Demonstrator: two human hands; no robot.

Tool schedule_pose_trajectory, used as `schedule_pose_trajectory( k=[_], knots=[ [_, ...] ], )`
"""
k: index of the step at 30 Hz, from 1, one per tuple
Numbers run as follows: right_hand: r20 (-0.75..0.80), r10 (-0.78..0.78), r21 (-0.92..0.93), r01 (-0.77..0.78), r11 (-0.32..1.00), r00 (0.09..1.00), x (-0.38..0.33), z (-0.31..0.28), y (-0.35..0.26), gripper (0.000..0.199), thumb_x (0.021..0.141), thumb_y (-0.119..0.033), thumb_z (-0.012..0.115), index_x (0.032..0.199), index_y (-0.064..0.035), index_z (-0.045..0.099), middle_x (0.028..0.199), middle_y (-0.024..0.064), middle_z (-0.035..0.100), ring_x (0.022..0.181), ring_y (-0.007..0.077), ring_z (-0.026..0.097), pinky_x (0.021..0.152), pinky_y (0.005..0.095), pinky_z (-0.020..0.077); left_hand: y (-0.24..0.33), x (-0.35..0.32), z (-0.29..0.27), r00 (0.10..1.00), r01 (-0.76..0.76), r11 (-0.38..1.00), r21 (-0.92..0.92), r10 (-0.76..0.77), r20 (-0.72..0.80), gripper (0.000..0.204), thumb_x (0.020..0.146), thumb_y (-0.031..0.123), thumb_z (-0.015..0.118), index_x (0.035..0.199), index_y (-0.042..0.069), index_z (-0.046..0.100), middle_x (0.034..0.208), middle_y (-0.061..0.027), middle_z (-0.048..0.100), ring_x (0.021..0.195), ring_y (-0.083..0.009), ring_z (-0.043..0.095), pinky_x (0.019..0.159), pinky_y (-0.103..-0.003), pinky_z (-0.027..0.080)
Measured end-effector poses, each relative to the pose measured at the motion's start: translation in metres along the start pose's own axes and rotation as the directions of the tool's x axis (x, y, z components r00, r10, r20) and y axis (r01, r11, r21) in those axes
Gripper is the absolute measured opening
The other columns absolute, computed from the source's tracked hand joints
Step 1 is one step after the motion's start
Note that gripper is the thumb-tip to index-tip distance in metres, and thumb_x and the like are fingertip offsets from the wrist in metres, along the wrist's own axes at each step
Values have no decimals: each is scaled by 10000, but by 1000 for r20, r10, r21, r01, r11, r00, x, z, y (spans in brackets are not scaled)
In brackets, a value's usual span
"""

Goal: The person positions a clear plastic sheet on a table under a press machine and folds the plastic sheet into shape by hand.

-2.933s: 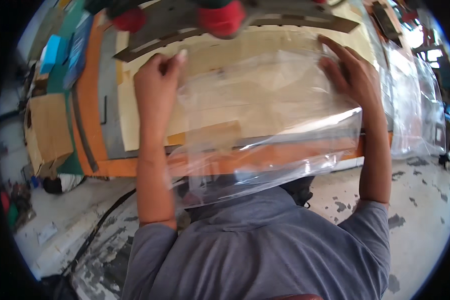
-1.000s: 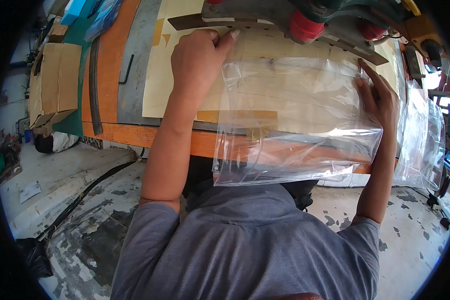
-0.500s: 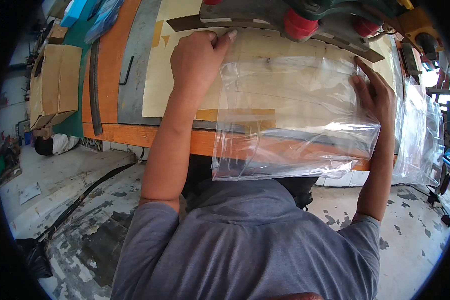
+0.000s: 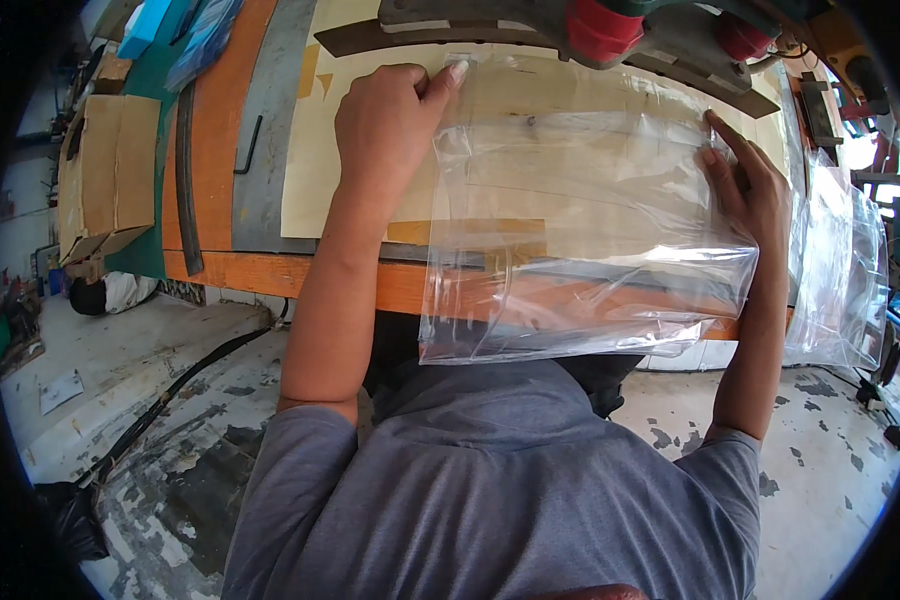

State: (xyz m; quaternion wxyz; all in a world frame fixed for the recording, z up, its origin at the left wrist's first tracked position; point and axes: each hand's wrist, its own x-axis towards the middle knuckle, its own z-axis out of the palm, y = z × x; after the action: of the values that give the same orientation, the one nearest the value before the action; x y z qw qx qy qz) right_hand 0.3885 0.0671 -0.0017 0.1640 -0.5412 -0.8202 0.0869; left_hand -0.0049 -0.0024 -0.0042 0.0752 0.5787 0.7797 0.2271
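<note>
Left hand curled into a loose fist, thumb tip pinning the top left corner of a clear plastic bag onto the cream sheet. Right hand fingers pressed together and stretched flat, holding down the bag's right edge. Between the 2 hands, bag lying flat across the orange workbench, lower end drooping over the near edge toward the grey shirt. Just beyond both hands, a dark machine bar with 2 red knobs. Far out past the left hand, a cardboard box. Beside the right hand, more clear bags hanging.
</note>
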Motion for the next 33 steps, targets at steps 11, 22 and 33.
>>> schedule_pose_trajectory(
  k=[11,22,33],
  knots=[
    [-37,-27,0,27,1000,999,0,3,6,433,990,-453,712,1395,-299,706,951,107,759,636,229,655,657,380,532,1,0,0,999,40,999,-37,-40,7,643,963,585,684,695,1,680,567,-123,599,522,-273,559,556,-408,432],
    [-80,-65,-23,64,998,995,-3,5,3,424,982,-475,705,1363,-290,722,766,62,652,610,208,617,600,392,501,-2,2,1,999,41,999,-11,-41,9,602,952,592,677,750,28,738,680,-198,692,698,-428,689,683,-504,536],
    [-139,-89,-93,77,993,986,-4,4,-2,428,960,-528,707,1309,-284,753,832,87,727,652,268,696,603,398,543,4,5,-5,996,69,998,-4,-69,57,627,967,575,673,758,-14,715,644,-194,652,623,-403,631,637,-455,491]
  ],
)
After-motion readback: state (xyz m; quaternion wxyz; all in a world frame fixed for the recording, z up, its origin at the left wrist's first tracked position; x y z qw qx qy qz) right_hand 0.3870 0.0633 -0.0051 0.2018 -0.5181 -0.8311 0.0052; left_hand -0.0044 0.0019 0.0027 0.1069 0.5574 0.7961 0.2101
